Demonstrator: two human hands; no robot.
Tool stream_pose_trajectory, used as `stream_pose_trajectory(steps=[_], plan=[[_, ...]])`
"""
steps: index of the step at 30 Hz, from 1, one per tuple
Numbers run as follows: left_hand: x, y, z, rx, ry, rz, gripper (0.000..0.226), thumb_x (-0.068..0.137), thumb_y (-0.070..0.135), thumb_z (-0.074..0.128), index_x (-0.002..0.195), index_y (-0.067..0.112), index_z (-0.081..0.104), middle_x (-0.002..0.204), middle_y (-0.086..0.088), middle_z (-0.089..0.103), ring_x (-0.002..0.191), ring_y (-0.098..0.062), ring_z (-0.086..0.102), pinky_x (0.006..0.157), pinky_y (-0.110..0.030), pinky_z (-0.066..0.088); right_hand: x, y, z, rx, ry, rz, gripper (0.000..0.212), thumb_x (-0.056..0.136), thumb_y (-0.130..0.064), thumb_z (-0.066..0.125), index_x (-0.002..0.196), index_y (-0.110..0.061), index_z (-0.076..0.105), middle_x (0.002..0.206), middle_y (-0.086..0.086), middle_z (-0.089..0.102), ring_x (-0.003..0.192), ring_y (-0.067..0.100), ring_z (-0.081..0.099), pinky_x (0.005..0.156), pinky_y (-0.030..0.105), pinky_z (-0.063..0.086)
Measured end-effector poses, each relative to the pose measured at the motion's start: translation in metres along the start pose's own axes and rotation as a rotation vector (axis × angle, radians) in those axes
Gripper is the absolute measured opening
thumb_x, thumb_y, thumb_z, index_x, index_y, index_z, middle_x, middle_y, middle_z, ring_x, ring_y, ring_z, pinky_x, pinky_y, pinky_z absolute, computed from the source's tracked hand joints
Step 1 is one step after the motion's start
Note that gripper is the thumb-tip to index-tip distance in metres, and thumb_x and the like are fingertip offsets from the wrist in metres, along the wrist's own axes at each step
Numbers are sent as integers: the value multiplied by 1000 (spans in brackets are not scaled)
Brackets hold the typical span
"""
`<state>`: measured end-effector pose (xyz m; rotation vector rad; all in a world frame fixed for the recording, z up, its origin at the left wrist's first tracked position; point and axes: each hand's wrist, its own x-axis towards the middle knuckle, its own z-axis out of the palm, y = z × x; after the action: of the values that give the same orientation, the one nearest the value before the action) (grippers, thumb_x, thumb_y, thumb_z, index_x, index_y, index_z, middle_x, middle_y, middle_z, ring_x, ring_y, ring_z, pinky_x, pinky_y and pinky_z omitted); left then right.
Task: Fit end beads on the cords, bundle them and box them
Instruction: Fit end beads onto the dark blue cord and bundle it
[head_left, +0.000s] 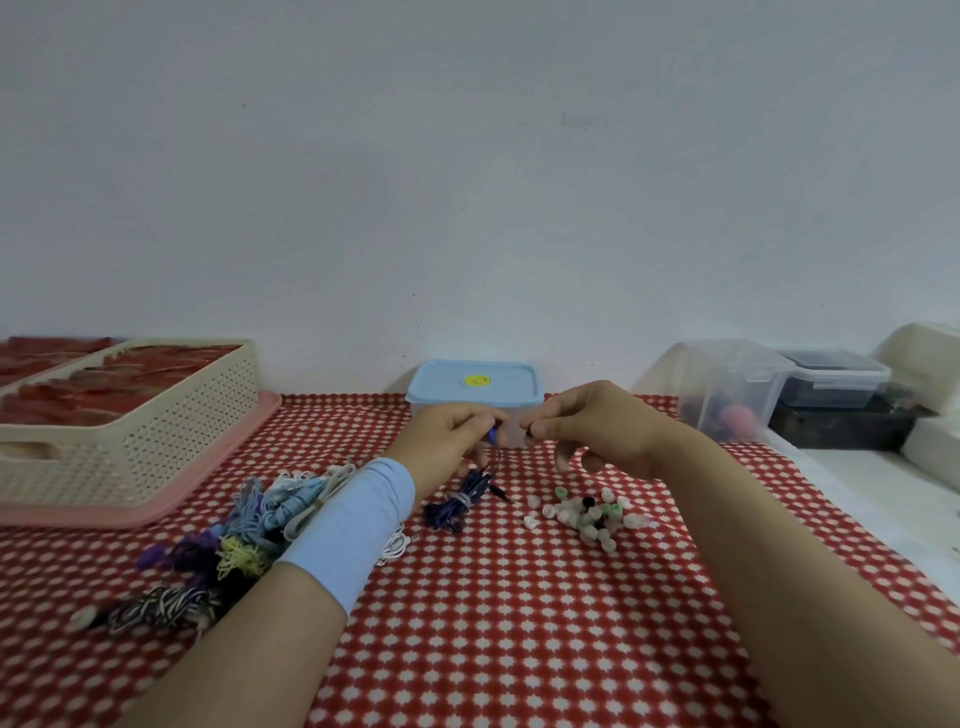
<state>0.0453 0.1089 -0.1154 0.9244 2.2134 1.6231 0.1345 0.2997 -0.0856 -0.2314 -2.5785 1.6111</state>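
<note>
Just in front of the blue-lidded box (474, 382), the left hand (447, 434) is pinching the blue cord (492, 435) by its tip and aiming it sideways at the right hand (592, 426), whose fingertips are nipping what seems a dark end bead (530, 431) just beside it.

Soft, even, rather dim light with a cool bluish cast fills the scene; its source is out of sight. The blank pale wall (467, 156) is flat grey-white, darker toward the 2 upper corners. Shadows are faint smudges on the red-and-white patterned tablecloth (519, 623) beneath the left hand (447, 431) and right hand (597, 426). The light blue plastic box lid (472, 397) looks matte. Everything is soft and smeary: the dark blue cord end (492, 435) pinched by the left hand and the tiny dark piece (529, 430) pinched by the right are blurred, and the heap of small white, green and black beads (587, 512) runs together. Wide-angle bending warps the cream perforated basket (156, 441) and the hazy clear plastic containers (727, 384) at the edges.
</note>
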Motion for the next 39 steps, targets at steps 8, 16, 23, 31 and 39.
stream_pose_trajectory(steps=[8, 16, 23, 31, 39], plan=[[-1, -3, 5, -420, -27, -89, 23, 99, 8, 54, 117, 11, 68, 88, -1, 69, 63, -7, 59, 55, -17, 48, 4, -5, 6, 296, 6, -3, 12, 93, -11, 69, 92, -13, 80, 91, 5, 76, 54, 15, 58, 40, 19, 32], [-3, -4, 3, -526, 10, -106, 13, 94, 11, 62, 101, 11, 73, 85, -3, 75, 63, -9, 62, 55, -18, 50, 4, -7, 17, 282, -73, -37, 15, 94, -13, 67, 95, -14, 81, 97, 11, 76, 60, 15, 57, 40, 18, 33], [-5, -2, 3, -603, -12, -115, 16, 94, 10, 62, 104, 7, 73, 82, -4, 74, 62, -7, 62, 59, -17, 53, 5, -6, 18, 256, -61, -62, 15, 94, -15, 68, 102, -12, 81, 102, 15, 76, 63, 17, 61, 42, 20, 36], [-7, -1, 1, -633, -26, -121, 14, 94, 7, 60, 96, 6, 73, 74, -2, 72, 62, -7, 63, 59, -16, 54, 3, -9, 23, 279, -37, -77, 13, 92, -12, 70, 97, -10, 82, 97, 15, 76, 61, 15, 60, 45, 24, 38], [-8, 2, 5, -710, -29, -128, 16, 95, 7, 58, 100, 2, 72, 76, -4, 70, 62, -6, 62, 59, -15, 54, 2, -7, 25, 335, -11, -84, 14, 92, -9, 69, 101, -7, 79, 88, 11, 76, 60, 16, 61, 44, 25, 44]])
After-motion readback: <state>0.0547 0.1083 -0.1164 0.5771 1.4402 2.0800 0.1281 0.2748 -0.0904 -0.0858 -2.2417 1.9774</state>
